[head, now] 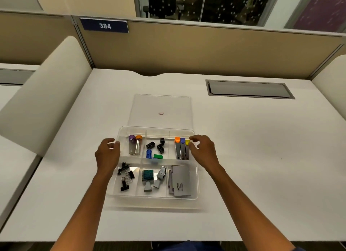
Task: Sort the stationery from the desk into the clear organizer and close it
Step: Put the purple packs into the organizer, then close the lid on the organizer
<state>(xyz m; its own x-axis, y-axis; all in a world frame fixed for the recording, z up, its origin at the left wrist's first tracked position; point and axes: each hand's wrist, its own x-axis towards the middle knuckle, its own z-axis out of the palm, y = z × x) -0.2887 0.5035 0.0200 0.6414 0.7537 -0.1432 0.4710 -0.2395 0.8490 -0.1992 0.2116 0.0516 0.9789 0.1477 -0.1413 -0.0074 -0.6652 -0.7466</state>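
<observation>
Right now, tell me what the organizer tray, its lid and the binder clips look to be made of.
Organizer tray: clear, glossy hard plastic, by the look; the desk shows through its walls and dividers.
Lid: apparently the same clear plastic, with faint edge reflections; it lies flat behind the tray.
Binder clips: probably black-coated metal bodies with thin, shiny wire handles; too small to be sure.

Left hand (pixel 107 153) and right hand (pixel 203 149) extended forward, fingers loosely curled, empty
</observation>
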